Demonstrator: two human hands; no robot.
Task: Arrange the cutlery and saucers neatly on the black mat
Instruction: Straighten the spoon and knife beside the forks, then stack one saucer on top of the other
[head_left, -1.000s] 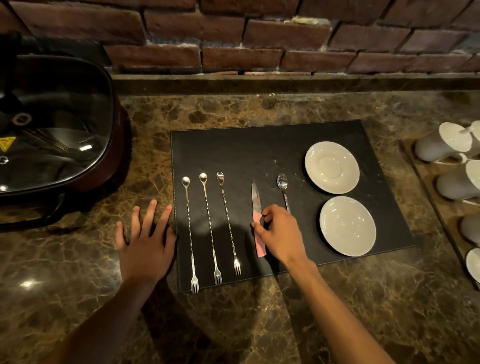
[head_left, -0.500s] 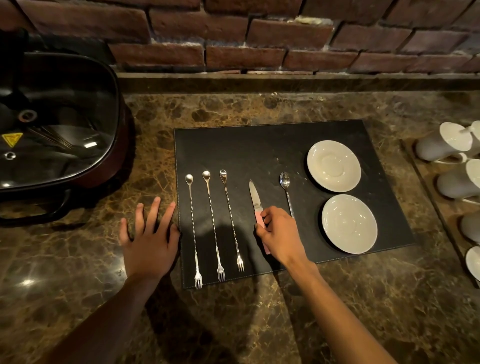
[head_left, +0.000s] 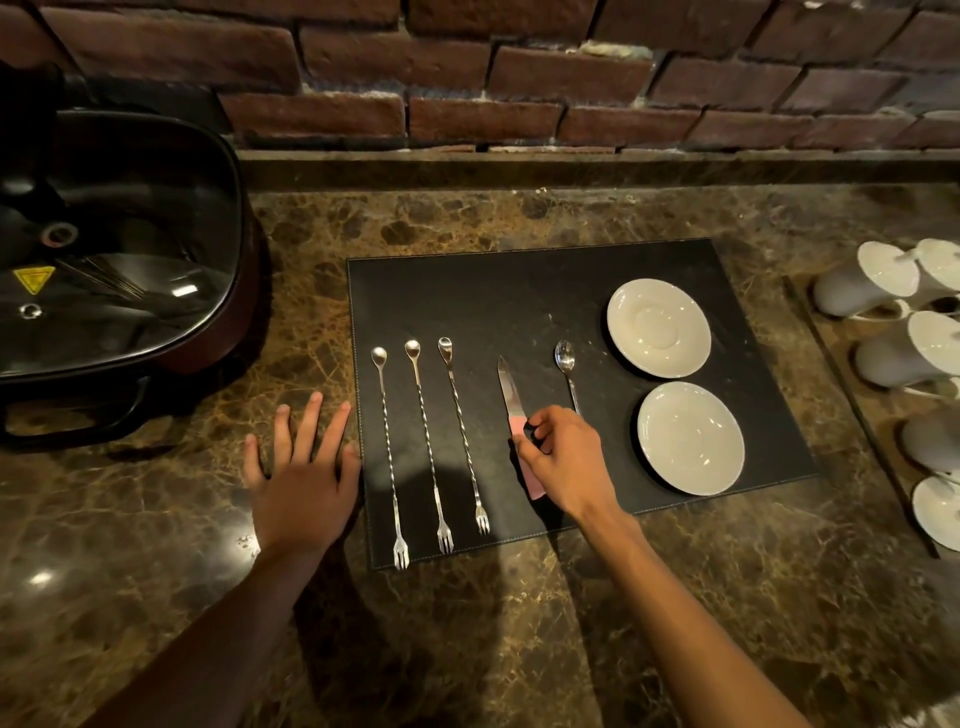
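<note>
Right hand (head_left: 563, 460) pinches knife (head_left: 506, 387) by its pink handle on black mat (head_left: 519, 291). Left hand (head_left: 301, 480) flat, fingers spread, on counter (head_left: 467, 623) at mat's left edge. Two saucers (head_left: 658, 327) at mat's right.

Two bare forearms, no sleeves, bare fingers (head_left: 332, 431)

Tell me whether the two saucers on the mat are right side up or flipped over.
Right side up. Both the far saucer and the near saucer show their cup-well rings facing upward, lying flat on the black mat, apart from each other.
</note>
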